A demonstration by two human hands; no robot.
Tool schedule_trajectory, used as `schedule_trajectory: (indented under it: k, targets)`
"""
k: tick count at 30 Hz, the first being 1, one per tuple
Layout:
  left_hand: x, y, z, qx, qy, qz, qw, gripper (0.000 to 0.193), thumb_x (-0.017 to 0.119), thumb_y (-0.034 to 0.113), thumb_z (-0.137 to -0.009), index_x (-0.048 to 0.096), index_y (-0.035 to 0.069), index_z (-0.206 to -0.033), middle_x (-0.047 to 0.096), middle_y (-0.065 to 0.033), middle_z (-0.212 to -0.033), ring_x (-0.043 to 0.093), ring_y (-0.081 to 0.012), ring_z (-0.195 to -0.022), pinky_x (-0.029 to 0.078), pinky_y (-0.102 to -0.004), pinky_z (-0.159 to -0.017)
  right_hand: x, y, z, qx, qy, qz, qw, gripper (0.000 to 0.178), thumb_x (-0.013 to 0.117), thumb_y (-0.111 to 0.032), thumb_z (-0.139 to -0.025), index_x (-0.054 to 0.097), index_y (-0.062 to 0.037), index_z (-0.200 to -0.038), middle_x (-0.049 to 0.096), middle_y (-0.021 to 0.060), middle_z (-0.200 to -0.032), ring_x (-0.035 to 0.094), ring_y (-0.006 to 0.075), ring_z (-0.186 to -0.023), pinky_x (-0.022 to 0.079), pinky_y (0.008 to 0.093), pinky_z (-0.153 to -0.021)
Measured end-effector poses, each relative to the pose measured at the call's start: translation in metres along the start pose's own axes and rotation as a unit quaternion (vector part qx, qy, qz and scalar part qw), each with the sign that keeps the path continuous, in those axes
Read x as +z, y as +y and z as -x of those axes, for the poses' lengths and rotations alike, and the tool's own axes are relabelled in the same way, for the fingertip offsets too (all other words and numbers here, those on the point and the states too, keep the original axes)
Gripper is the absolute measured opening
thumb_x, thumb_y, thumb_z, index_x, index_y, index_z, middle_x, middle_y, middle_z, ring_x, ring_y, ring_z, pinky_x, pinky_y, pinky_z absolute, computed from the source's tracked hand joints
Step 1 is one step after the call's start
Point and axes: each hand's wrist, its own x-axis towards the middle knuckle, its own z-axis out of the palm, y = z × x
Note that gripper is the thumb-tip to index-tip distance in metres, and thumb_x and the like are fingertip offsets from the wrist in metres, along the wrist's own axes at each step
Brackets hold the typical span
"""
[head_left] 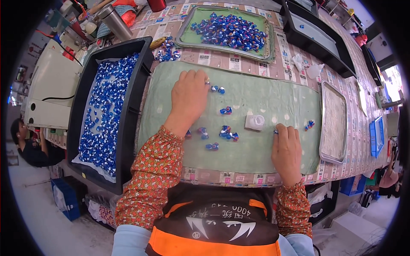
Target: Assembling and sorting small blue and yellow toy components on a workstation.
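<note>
My left hand (190, 96) reaches to the far left part of a green cloth (273, 100), its fingers pinched together; what they hold at the tips is mostly hidden. Right beside those fingertips lie small rounded blue-and-white pieces (218, 89). My right hand (287, 149) is closed near the cloth's right side, a small blue piece (276, 132) showing at the thumb and fingertips. Between the hands sits a small white pot (255, 122). More blue pieces with red and white parts (228, 133) lie in loose clusters, and another group (309, 125) rests right of my right hand.
On the left stands a black bin (147, 55) full of blue-and-white pieces. A metal tray (181, 40) heaped with blue and red pieces is at the back. A shallow metal tray (333, 123) lies right, a long black bin (318, 36) back right, a steel flask (115, 23) back left.
</note>
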Motion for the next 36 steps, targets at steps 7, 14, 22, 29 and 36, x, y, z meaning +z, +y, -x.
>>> schedule_trajectory:
  k: [7, 14, 22, 29, 36]
  targets:
    - [0.006, -0.009, 0.01, 0.068, 0.025, -0.075, 0.995, 0.019, 0.068, 0.011, -0.086, 0.063, 0.01, -0.103, 0.06, -0.007, -0.096, 0.059, -0.0278, -0.097, 0.052, -0.0403, -0.078, 0.0, 0.007, -0.001, 0.015, 0.04, -0.071, 0.997, 0.022, 0.065, -0.001, -0.087, 0.06, 0.0, -0.109, 0.057, 0.0148, -0.088, 0.058, 0.0317, -0.082, 0.047, 0.0431, -0.073]
    - [-0.003, 0.002, 0.006, 0.079, 0.021, -0.024, 0.996, 0.018, 0.063, 0.007, -0.081, 0.06, 0.008, -0.098, 0.057, -0.0086, -0.096, 0.058, -0.0287, -0.094, 0.054, -0.0411, -0.075, 0.001, 0.009, 0.001, 0.009, 0.047, -0.069, 0.997, 0.022, 0.066, -0.001, -0.087, 0.06, 0.0002, -0.108, 0.057, 0.0142, -0.086, 0.058, 0.0302, -0.079, 0.047, 0.0418, -0.072]
    - [0.01, -0.006, 0.003, 0.096, 0.006, -0.08, 0.992, 0.016, 0.066, 0.01, -0.085, 0.058, 0.009, -0.099, 0.058, -0.0079, -0.095, 0.059, -0.0283, -0.095, 0.054, -0.0412, -0.075, 0.0, 0.009, 0.001, 0.009, 0.044, -0.07, 0.997, 0.019, 0.062, -0.001, -0.089, 0.06, 0.0007, -0.108, 0.057, 0.0161, -0.09, 0.058, 0.0341, -0.085, 0.046, 0.0436, -0.076]
    - [-0.027, 0.006, 0.009, 0.018, 0.01, 0.119, 0.993, 0.014, 0.064, 0.011, -0.094, 0.057, 0.006, -0.105, 0.059, -0.0068, -0.097, 0.058, -0.0205, -0.088, 0.05, -0.0349, -0.071, -0.017, 0.001, -0.015, -0.011, 0.009, -0.15, 0.989, 0.019, 0.06, -0.001, -0.093, 0.059, 0.0014, -0.112, 0.061, 0.0162, -0.096, 0.06, 0.0331, -0.089, 0.048, 0.0399, -0.079]
    - [-0.055, 0.052, 0.079, -0.123, -0.115, 0.494, 0.853, 0.014, 0.061, 0.012, -0.1, 0.055, 0.006, -0.11, 0.052, 0.0036, -0.096, 0.048, -0.0043, -0.085, 0.043, -0.0212, -0.073, -0.022, -0.015, -0.032, -0.081, 0.011, -0.18, 0.98, 0.021, 0.06, 0.002, -0.093, 0.058, 0.0018, -0.114, 0.063, 0.0155, -0.097, 0.061, 0.0323, -0.088, 0.049, 0.0384, -0.078]
